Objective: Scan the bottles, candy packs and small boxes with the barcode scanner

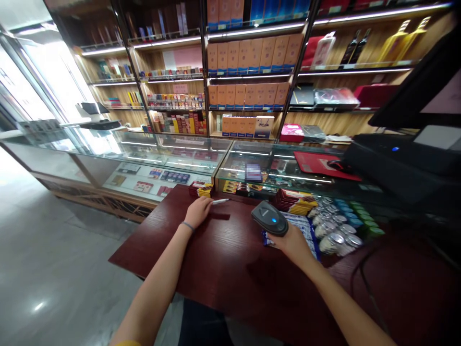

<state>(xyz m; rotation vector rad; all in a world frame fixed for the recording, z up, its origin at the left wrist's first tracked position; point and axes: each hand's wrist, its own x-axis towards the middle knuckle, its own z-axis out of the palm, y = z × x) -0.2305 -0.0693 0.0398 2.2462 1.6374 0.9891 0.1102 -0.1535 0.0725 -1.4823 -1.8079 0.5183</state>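
Note:
My right hand (pixel 293 245) is wrapped around the handle of a black barcode scanner (pixel 268 217), whose blue light is lit. It is held over the right part of the dark red wooden table (pixel 223 259), beside blue-and-white packets (pixel 300 223). At the table's far side, my left hand (pixel 199 211) has its fingers closed on one end of a slim white pen (pixel 220 202), which points right. A small stack of red-and-yellow packets (pixel 200 189) sits just beyond that hand. The left fingertips are partly hidden.
Right of the scanner stand more red-and-yellow packets (pixel 296 201) and rows of small lidded jars (pixel 333 235). Behind the table runs a glass display counter (pixel 173 151) with a red mat (pixel 324 163) on top. A dark monitor (pixel 414 72) juts in at right; stocked shelves (pixel 248 74) line the wall.

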